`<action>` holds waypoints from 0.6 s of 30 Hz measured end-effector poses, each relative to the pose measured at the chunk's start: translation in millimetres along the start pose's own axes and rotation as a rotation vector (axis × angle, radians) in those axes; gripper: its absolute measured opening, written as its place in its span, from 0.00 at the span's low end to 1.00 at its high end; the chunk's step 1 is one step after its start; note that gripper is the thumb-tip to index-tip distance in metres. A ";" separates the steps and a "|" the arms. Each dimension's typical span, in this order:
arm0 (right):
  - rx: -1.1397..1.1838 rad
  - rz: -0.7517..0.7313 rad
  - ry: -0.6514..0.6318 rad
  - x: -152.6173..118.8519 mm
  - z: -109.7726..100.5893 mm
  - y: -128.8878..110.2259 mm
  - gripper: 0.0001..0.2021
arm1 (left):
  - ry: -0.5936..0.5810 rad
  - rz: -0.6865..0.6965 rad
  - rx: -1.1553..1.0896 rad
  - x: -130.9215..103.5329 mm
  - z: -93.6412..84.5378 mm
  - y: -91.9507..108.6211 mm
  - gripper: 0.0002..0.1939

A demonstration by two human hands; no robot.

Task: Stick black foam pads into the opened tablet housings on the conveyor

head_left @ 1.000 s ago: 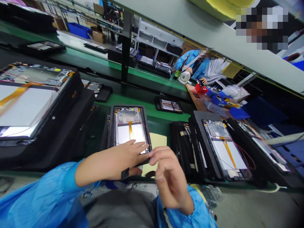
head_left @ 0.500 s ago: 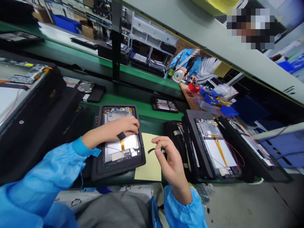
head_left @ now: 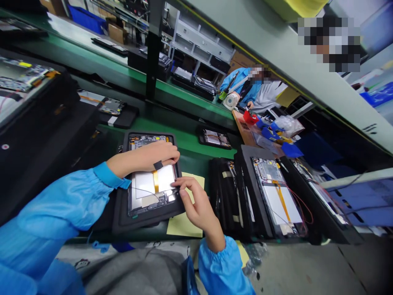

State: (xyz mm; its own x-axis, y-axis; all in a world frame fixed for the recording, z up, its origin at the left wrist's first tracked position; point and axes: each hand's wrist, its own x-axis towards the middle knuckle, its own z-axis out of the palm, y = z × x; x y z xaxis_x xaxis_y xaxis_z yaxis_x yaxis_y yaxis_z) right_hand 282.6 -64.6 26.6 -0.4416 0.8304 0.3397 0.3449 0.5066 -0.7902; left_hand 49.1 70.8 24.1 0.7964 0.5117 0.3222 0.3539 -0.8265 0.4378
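An opened tablet [head_left: 153,186] lies in a black foam tray [head_left: 123,219], its circuit board, white battery and orange ribbon cable showing. My left hand [head_left: 159,153] rests over the tablet's upper part with its fingers curled at the right edge; what they hold, if anything, is hidden. A small black piece of tape [head_left: 158,165] sticks to the side of that hand. At the tablet's right edge, beside the battery, my right hand [head_left: 196,200] has its thumb and index finger close together. Any small item between these fingertips cannot be made out.
A yellow sheet [head_left: 184,225] lies partly under the tray. Trays with opened tablets [head_left: 279,196] stand at the right, and a tall black stack [head_left: 33,131] at the left. Another device [head_left: 215,138] lies on the green bench behind. A person in blue [head_left: 253,92] works farther back.
My right hand has moved left from above the yellow sheet to the tablet's right edge. The black strip seen at its fingertips before no longer shows. My left hand stays over the tablet.
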 end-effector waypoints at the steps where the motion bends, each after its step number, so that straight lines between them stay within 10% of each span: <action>1: -0.043 -0.029 -0.008 -1.3 0.3 1.3 0.05 | 0.003 0.001 0.007 -0.4 0.9 -0.1 0.10; 18: -0.223 -0.208 0.011 -18.1 0.4 1.6 0.09 | 0.073 -0.037 0.059 -2.2 6.4 3.1 0.10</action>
State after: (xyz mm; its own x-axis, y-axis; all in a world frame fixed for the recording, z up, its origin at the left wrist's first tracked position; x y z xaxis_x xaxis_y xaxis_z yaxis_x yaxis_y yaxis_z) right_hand 290.7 -78.9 19.0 -0.5130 0.7053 0.4893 0.4219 0.7036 -0.5718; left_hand 51.6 65.7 19.4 0.7450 0.5562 0.3682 0.4126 -0.8180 0.4009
